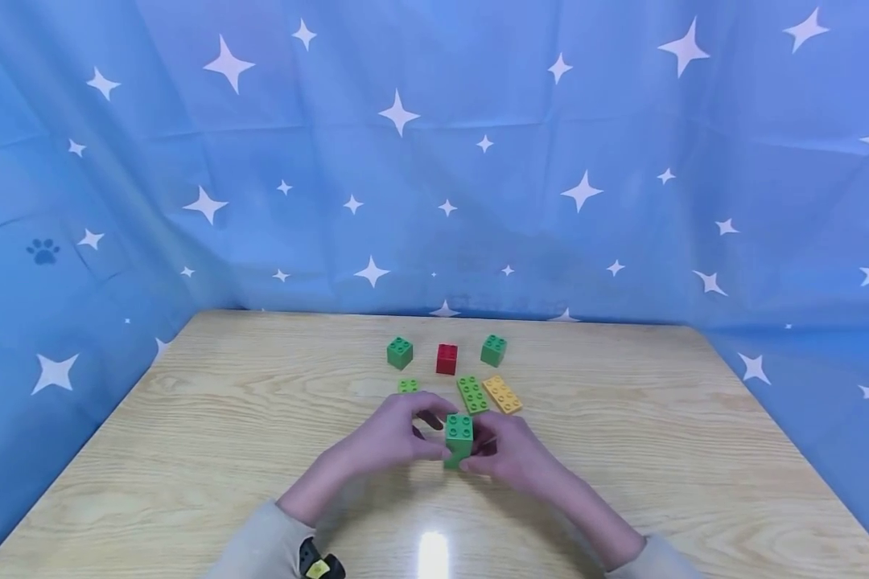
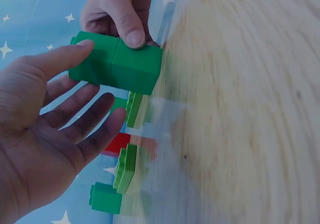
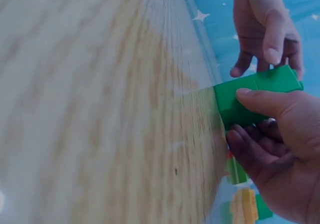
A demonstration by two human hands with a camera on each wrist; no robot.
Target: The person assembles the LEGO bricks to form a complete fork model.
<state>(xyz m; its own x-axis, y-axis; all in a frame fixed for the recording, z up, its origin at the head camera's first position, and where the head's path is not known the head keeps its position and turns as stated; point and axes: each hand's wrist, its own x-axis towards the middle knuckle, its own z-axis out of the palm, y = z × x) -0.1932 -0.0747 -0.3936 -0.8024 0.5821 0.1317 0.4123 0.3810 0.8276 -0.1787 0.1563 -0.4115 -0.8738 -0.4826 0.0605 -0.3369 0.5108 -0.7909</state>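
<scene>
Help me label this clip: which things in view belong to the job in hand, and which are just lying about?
In the job:
green two-block stack
left hand
right hand

Apparently lying about:
back-left green block
back-right green block
red block
partly hidden lime piece
uncovered lime piece
yellow piece

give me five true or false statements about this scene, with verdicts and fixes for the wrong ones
1. The right hand grips the stacked green blocks. True.
2. The red block lies nearer the person than the stack. False: the red block stands farther back, between two single green blocks.
3. The yellow plate lies studs down. False: its studs face up.
4. A light-green plate lies beside the yellow plate. True.
5. The curtain is plain blue. False: the curtain has white stars.
</scene>
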